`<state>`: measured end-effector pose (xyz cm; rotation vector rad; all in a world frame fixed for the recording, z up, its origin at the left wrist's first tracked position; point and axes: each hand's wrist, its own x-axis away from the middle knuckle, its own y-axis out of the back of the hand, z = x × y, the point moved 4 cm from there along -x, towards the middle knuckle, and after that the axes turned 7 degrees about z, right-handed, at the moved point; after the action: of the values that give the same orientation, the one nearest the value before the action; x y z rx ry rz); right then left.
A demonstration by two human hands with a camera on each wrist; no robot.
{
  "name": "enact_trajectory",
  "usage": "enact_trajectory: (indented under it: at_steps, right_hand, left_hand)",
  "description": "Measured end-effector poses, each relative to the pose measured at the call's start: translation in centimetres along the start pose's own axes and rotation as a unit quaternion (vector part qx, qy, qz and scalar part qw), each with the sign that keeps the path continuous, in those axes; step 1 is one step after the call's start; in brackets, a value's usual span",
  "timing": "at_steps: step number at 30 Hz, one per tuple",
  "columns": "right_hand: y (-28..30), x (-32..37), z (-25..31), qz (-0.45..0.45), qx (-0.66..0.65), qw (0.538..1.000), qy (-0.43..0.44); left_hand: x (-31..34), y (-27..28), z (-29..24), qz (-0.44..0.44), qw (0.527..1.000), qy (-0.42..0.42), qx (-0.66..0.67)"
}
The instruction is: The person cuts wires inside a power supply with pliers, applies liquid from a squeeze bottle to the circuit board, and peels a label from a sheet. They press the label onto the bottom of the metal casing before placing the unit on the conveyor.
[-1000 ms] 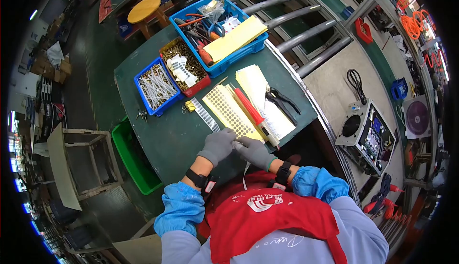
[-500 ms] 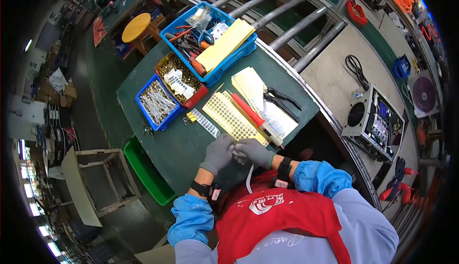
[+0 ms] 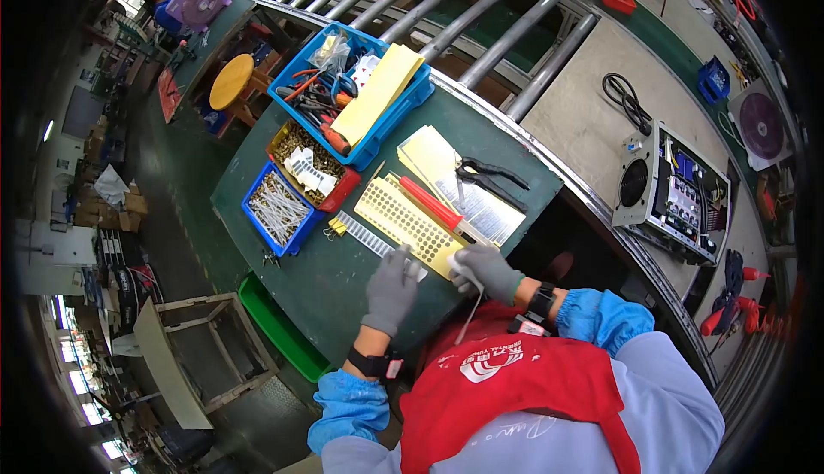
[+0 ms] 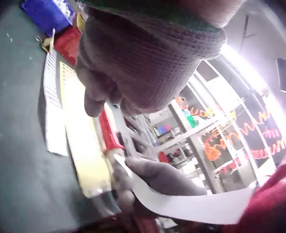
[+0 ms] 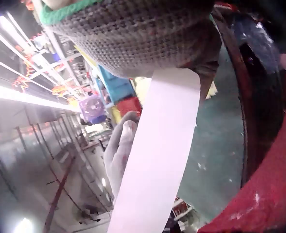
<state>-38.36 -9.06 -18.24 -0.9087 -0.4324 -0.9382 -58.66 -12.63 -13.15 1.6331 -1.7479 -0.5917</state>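
Note:
Low over the lower end of the label strip (image 3: 365, 234) is the gloved left hand (image 3: 392, 292), fingers loosely bent; nothing is visible in its grip. To its right, the gloved right hand (image 3: 487, 273) pinches a white strip (image 3: 469, 323) that hangs toward the apron. The left wrist view has the left hand (image 4: 138, 63) above, with the white strip (image 4: 196, 206) between the right hand's thumb and fingers (image 4: 162, 177). In the right wrist view the strip (image 5: 157, 150) hides part of the right hand's grip. A yellow dotted sheet (image 3: 403, 221) lies beside the red-handled tool (image 3: 432, 203).
Black pliers (image 3: 489, 175) rest on printed sheets (image 3: 429, 158). Beyond stand a blue tool bin (image 3: 378, 130), a red bin of brass parts (image 3: 345, 189) and a small blue bin of white ties (image 3: 300, 235). An opened metal unit (image 3: 674, 195) stands at right.
The hands, together before, have moved apart: the left onto the end of the label strip, the right to the right with the white strip. The view has shifted, too.

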Motion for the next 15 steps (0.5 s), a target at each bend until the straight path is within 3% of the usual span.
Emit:
enact_trajectory:
  at_steps: [1, 4, 5, 6, 8, 11, 14, 15]
  right_hand:
    - [0.4, 0.7, 1.1, -0.004, -0.008, 0.999, 0.049]
    - [1.0, 3.6, 4.9, -0.023, -0.017, 0.983, 0.182]
    - [1.1, 4.8, 6.1, -0.032, -0.025, 0.978, 0.204]
    - [1.4, 6.3, 7.3, -0.045, -0.035, 0.972, 0.227]
    - [2.9, 8.7, 8.7, -0.063, -0.064, 0.964, 0.249]
    - [7.4, 12.3, 9.0, -0.099, -0.111, 0.938, 0.313]
    - [12.5, 15.6, 7.0, -0.088, -0.256, 0.896, 0.351]
    - [13.8, 16.9, 6.3, -0.129, -0.273, 0.886, 0.351]
  left_hand:
    - [0.4, -0.4, -1.4, 0.008, 0.999, -0.007, 0.044]
    - [0.7, -2.8, -8.7, 0.260, 0.914, 0.159, 0.268]
    - [0.4, -5.0, -9.4, 0.366, 0.872, 0.135, 0.296]
    - [0.1, -6.0, -11.2, 0.405, 0.855, 0.107, 0.305]
    - [-0.5, -8.4, -13.0, 0.424, 0.818, 0.110, 0.373]
    - [-2.1, -10.3, -16.4, 0.453, 0.800, 0.096, 0.382]
    - [-3.5, -12.6, -20.0, 0.490, 0.788, 0.070, 0.367]
    - [-3.7, -13.1, -22.2, 0.503, 0.784, 0.070, 0.357]
